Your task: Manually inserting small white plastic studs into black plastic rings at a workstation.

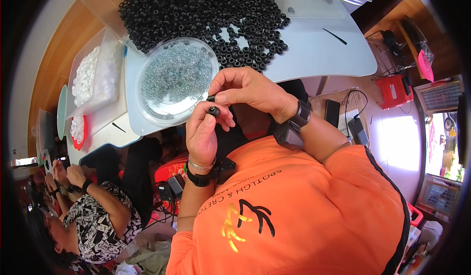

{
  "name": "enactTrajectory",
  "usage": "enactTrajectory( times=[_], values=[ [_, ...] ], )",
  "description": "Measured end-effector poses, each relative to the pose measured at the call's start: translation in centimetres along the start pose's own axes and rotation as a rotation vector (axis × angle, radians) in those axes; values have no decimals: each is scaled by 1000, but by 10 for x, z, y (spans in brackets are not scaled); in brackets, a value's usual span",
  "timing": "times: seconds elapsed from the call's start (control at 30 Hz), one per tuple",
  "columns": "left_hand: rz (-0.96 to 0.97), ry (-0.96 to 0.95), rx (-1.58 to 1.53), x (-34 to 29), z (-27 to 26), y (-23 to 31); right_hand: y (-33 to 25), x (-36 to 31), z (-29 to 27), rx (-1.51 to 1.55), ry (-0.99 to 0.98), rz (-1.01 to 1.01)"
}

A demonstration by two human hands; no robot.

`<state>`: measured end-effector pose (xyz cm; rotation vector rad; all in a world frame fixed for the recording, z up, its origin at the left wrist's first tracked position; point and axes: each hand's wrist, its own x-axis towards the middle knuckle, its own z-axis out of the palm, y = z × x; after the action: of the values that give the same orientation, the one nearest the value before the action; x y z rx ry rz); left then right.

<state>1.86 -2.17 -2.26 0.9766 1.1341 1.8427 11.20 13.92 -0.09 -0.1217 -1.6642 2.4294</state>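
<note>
My left hand (201,137) pinches a round black bead (214,111) with a pale hole between thumb and forefinger. Just above it, the thumb and forefinger of my right hand (252,91) close on a small, dark, stick-like piece (211,98); only its end shows, so its kind is unclear. Both hands are close together at the table's near edge. Beside them stands a round clear tub (147,109) of tiny clear glassy beads (179,74). Beyond my right hand, a big heap of black ring-shaped beads (171,15) covers the tabletop.
A clear box (114,71) of white rings (87,74) stands left, with a red dish (84,137) by it. Thin black tapered sticks (335,36) lie on the white table (338,62). Another person (100,211) works at lower left. A phone (332,112) lies at right.
</note>
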Motion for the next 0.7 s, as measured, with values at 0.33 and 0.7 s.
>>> enactTrajectory(
  times=[0.33,0.7],
  values=[
    [-10,-21,52,2,3,3,1,4,2,-153,34,-63],
    [11,-7,29,2,3,-1,-13,1,-4,-361,-66,-93]
  ],
)
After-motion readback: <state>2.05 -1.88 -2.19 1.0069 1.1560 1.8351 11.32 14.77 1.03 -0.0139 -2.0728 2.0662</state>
